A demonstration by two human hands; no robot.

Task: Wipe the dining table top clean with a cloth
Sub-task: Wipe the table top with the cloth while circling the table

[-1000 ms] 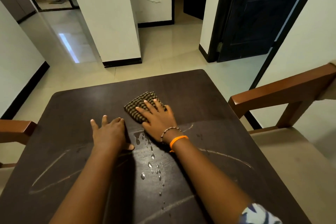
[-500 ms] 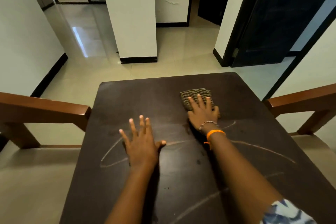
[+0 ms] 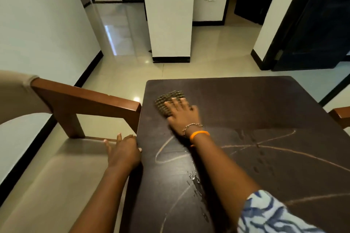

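The dark brown dining table top (image 3: pixel 265 104) fills the right half of the view, marked with pale chalk-like lines and a trail of water drops (image 3: pixel 195 179). A folded checked cloth (image 3: pixel 166 100) lies near the table's far left corner. My right hand (image 3: pixel 182 113) presses flat on the cloth with straight fingers; an orange band and a bead bracelet circle the wrist. My left hand (image 3: pixel 123 151) rests at the table's left edge, thumb on the top and fingers stretched out past the edge over the chair seat.
A wooden chair with a beige seat (image 3: pixel 47 176) and a brown armrest (image 3: pixel 85 100) stands close against the table's left side. Another armrest (image 3: pixel 341 113) shows at the right edge. Beyond lie a tiled floor, a white pillar (image 3: pixel 170 24) and a dark door (image 3: pixel 312 24).
My right hand has slid the cloth from the table's middle-right to its far left corner. My left hand has moved from the table top to the left edge. The view has swung left.
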